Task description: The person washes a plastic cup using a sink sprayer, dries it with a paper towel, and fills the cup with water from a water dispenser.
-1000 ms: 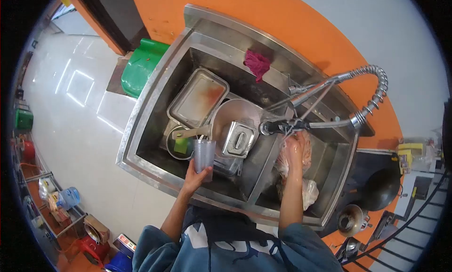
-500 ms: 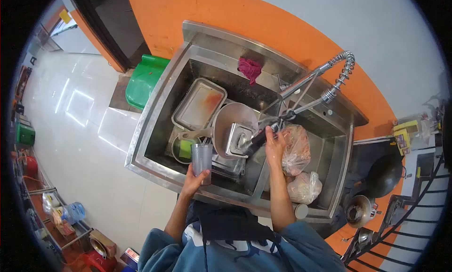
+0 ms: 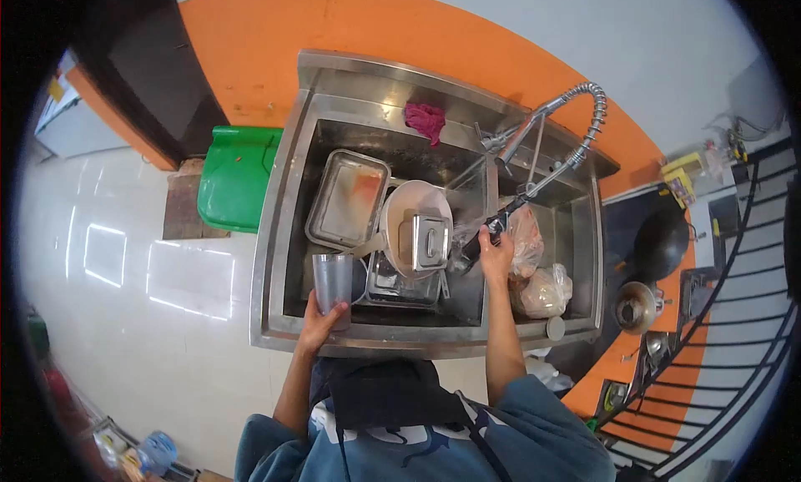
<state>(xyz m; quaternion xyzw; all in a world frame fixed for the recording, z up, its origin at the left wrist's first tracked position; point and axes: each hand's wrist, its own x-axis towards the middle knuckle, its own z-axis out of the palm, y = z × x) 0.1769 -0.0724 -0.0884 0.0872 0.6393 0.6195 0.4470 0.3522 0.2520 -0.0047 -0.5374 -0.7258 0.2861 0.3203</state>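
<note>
My left hand (image 3: 324,322) is wrapped round the lower part of a translucent plastic cup (image 3: 332,275), held upright near the sink's front left edge. In my right hand (image 3: 496,255) is the black-handled spray faucet (image 3: 474,250), its nozzle pointing down and left beside a steel container lid (image 3: 430,242). That lid rests over a pale, long-handled pan (image 3: 410,201). Behind the cup, a shallow steel tray (image 3: 342,200) leans in the left basin. Another rectangular steel pan (image 3: 392,292) lies beneath the pale pan, partly hidden.
Knotted plastic bags of food (image 3: 542,292) fill part of the right basin. A magenta cloth (image 3: 425,121) lies on the sink's back ledge. A green bin (image 3: 239,180) stands left of the sink (image 3: 271,232). To the right are a black wok (image 3: 663,242) and black railings (image 3: 717,332).
The view has shifted. Against the pans, the cup has moved left and the spray nozzle has moved right, off the steel lid. Both hands keep their hold.
</note>
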